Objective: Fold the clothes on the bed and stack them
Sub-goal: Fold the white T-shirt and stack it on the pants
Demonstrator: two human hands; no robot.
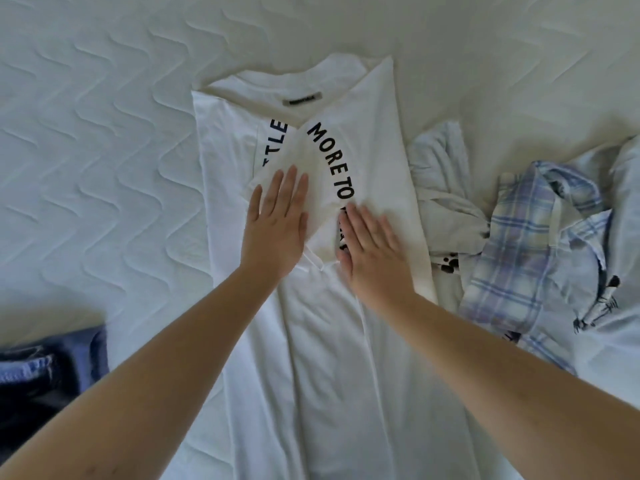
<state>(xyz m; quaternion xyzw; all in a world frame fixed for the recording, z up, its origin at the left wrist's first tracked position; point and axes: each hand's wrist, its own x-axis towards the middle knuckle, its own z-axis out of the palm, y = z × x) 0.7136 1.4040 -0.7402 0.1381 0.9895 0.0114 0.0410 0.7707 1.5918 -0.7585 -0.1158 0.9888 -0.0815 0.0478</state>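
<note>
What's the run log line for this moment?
left hand flat on white T-shirt | right hand flat | sides folded in

Lighting: bright, soft, even daylight; source direction unclear. Shadows: faint, beneath forearms. Glare: none; whites near overexposed. Focus: slightly soft throughout. Distortion: wide-angle bowing at edges; forearms enlarged at bottom.

Both hands, left hand point(277, 223) and right hand point(374, 251), press flat on white T-shirt point(322, 341)
</note>
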